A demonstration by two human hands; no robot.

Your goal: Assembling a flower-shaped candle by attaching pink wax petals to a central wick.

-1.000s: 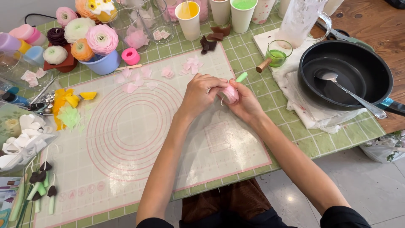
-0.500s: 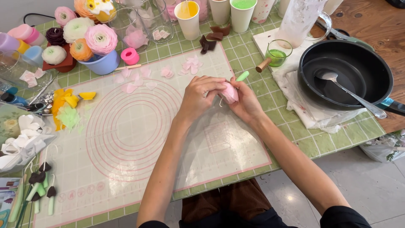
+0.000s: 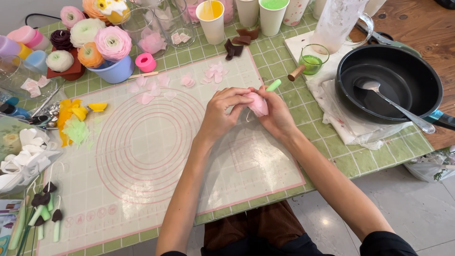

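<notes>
Both hands, left hand (image 3: 219,113) and right hand (image 3: 278,114), hold a half-formed pink flower (image 3: 257,104) above the white mat (image 3: 142,156), fingers pinched around it, while loose pink petals (image 3: 156,87) lie unused on the worktop (image 3: 379,159).

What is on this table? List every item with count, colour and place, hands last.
Pink flower bud: one, pink on a green stem, held between both hands.
Loose petals: several, pale pink, on the mat's far side.
Work mat: one, translucent with pink rings, centre.
Finished flowers: several, pink, orange, white, purple, far left.
Blue bowl: one, under the flowers.
Paper cups: several, with yellow or green inside, far edge.
Frying pan: one, black, right.
Spoon: one, silver, in the pan.
Small glass: one, green liquid, left of the pan.
Left hand: on the bud.
Right hand: on the bud.
</notes>
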